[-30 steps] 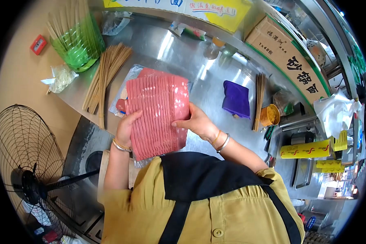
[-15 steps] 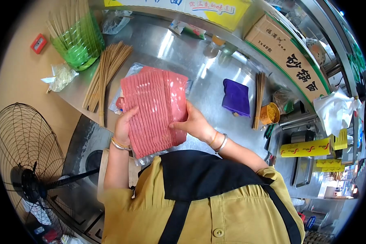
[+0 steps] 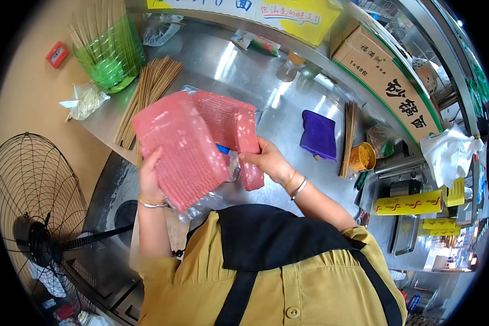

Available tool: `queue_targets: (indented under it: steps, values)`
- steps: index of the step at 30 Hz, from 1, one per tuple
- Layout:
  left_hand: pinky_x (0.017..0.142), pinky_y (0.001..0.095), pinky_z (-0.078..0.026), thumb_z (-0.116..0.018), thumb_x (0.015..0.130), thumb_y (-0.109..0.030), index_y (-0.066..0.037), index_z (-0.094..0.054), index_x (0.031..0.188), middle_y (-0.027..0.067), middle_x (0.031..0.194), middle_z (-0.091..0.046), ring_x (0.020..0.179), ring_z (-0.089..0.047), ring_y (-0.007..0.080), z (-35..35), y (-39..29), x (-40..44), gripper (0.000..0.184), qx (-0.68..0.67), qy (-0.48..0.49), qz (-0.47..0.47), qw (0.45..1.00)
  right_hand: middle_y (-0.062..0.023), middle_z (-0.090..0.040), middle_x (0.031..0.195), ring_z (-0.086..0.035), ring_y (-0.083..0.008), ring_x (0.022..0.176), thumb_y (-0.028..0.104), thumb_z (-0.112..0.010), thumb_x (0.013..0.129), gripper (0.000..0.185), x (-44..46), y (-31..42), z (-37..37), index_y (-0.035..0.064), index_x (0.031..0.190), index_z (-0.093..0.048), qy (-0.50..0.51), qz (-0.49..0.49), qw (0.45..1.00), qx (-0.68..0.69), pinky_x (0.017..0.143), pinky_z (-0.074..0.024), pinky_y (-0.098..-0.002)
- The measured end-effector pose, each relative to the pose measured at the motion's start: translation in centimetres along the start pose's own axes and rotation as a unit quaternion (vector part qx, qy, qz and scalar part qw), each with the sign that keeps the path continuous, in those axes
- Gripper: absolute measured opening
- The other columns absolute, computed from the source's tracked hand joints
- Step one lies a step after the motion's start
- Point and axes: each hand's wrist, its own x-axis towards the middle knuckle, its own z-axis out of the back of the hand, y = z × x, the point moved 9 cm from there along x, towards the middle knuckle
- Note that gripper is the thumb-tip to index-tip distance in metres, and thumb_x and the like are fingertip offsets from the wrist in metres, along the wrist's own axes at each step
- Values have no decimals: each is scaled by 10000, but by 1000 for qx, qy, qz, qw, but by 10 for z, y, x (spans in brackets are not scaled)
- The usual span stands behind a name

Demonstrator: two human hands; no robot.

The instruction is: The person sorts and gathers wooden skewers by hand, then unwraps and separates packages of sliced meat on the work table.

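My left hand [image 3: 151,179] grips a large pink stack of ridged slices [image 3: 180,149], tilted to the left, with the thumb on its face. A second pink piece [image 3: 221,120] lies behind and to the right, partly covered by the stack. My right hand [image 3: 271,162] pinches the lower right part of that piece, where a narrow pink flap [image 3: 252,173] hangs below the fingers. Clear plastic film [image 3: 198,205] shows under the stack, and a bit of blue shows between the two pink parts.
Bamboo skewers [image 3: 146,98] lie left of the pink pieces; more stand in a green holder [image 3: 110,62]. To the right are a purple cloth [image 3: 318,135], a skewer bundle [image 3: 349,138] and a tin [image 3: 362,157]. A fan [image 3: 41,244] stands at lower left.
The pink stack has come apart in two: my left hand has moved left and tilted the larger part, while the other part stays at my right hand. The view has shifted slightly.
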Motion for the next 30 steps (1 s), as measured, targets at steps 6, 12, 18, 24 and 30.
queue_targets:
  steps: [6,12,18,24,30]
  values:
    - [922,409,-432,-537,872,-184,-25,-478,1221,117,1174,-563,1065,-548,268,88,-73,-60,388,-68,-123,-88,986,-51,-599,934,-531,-113,846,91,-680,775,364,38,-33,-23,-35,1091,-551,86,6,972,-218,766,-450,-259]
    - [954,407,-401,-508,893,-202,-26,-462,1230,113,1198,-546,1088,-526,259,116,-99,-107,383,-71,-138,-173,973,-128,-612,907,-560,-169,836,151,-695,750,393,74,-6,-93,-29,1072,-559,172,103,924,-326,749,-451,-299]
    - [950,401,-399,-521,884,-182,-35,-466,1229,94,1196,-546,1081,-525,251,113,-82,-92,379,-72,-151,-171,971,-191,-609,969,-584,-284,889,133,-671,736,357,105,-29,-99,-25,1043,-578,101,189,897,-386,800,-460,-340]
    - [935,401,-420,-532,868,-168,-32,-482,1212,106,1157,-570,1061,-545,257,42,-40,-33,373,-107,-66,-51,991,-118,-599,1041,-577,-262,921,246,-587,857,329,71,-2,-71,22,1097,-566,89,72,987,-116,823,-462,-353]
    - [923,386,-435,-519,877,-193,-24,-498,1185,100,1138,-582,1043,-562,252,-24,21,40,352,-37,5,-21,999,-86,-525,1237,-511,-175,1131,318,-461,941,438,29,9,-55,43,1281,-433,173,-131,868,447,952,-416,-338]
